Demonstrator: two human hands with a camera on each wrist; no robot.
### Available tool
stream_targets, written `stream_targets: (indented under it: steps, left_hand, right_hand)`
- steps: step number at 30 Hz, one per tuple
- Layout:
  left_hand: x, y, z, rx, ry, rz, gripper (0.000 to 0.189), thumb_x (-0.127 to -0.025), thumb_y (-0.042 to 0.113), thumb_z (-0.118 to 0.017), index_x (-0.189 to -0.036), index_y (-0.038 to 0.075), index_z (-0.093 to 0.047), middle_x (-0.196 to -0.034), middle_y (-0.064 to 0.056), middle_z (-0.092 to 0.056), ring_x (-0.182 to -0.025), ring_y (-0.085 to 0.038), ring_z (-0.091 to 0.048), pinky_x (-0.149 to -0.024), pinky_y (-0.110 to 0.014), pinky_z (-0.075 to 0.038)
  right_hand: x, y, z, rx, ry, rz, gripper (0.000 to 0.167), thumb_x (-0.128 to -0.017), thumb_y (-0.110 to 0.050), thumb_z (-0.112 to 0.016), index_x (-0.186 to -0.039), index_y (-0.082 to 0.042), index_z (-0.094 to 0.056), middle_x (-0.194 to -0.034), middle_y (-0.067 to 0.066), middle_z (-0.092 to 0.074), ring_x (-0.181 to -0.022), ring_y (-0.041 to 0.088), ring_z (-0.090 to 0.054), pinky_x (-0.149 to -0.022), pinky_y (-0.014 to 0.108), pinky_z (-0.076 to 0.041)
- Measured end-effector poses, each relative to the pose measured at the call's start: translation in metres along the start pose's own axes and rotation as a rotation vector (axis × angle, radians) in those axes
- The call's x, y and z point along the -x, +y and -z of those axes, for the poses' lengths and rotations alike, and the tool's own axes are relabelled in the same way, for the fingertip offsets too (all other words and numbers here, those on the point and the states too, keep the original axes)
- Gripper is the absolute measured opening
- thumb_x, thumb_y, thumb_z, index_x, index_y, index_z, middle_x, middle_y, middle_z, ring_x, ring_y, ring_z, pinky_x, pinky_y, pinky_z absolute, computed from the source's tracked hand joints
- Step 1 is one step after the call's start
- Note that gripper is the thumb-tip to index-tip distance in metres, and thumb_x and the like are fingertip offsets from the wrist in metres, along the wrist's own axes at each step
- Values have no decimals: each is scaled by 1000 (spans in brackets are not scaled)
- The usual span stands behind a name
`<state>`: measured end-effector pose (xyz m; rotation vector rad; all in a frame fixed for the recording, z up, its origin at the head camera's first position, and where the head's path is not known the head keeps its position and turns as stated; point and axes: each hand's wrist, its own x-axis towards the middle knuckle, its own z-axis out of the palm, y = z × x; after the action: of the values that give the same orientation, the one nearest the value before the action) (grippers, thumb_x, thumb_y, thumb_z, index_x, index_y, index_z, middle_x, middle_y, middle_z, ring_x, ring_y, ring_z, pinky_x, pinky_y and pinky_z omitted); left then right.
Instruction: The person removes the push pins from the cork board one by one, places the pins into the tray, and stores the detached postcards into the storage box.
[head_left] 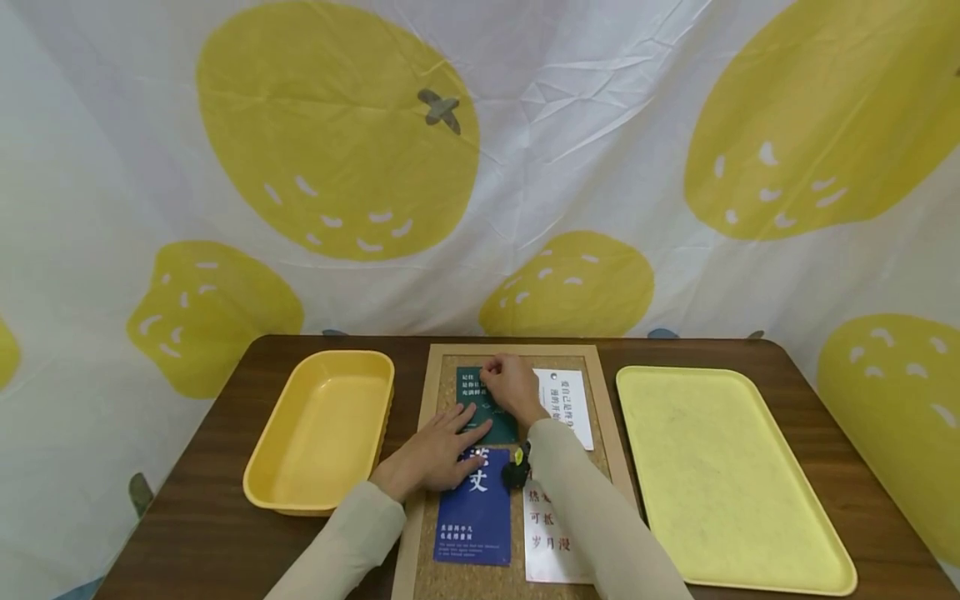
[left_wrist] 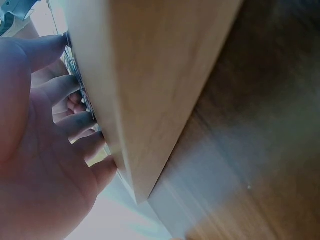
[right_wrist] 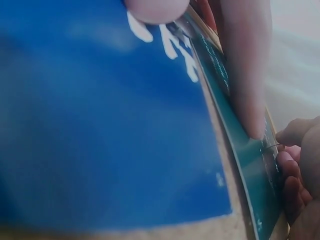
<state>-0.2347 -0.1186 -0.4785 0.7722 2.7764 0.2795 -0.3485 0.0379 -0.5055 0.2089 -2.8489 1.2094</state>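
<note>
A framed cork board (head_left: 426, 575) lies on the table with several cards on it. My right hand (head_left: 516, 387) pinches a thin pin (right_wrist: 271, 146) at the top of the dark green card (head_left: 506, 429); the fingertips hide most of the pin. With fingers spread, my left hand (head_left: 438, 450) rests across the green card's lower part and the top of the blue card (head_left: 474, 518). Beside the right hand, a white card with black writing (head_left: 572, 400) bears a round pin head (head_left: 553, 377) near its top. The right forearm partly covers a white card with red writing (head_left: 542, 562).
An orange-yellow basin (head_left: 253, 492) stands left of the board. To the right lies a pale yellow tray (head_left: 727, 475). Both sit on the dark wooden table (head_left: 187, 517), and a lemon-print cloth (head_left: 510, 167) hangs behind it.
</note>
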Motion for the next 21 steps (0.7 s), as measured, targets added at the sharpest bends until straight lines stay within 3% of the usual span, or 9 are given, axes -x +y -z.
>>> stream_targets:
  steps: [21]
  left_hand:
    - [0, 2, 3, 26, -6, 6, 57, -103, 40, -50, -154, 18, -39, -163, -15, -24, -151, -35, -19, -121, -49, -20]
  right_hand:
    - [0, 3, 1, -77, -1, 18, 15, -93, -23, -69, -94, -10, -75, -87, 4, -71, -72, 15, -62, -64, 31, -51]
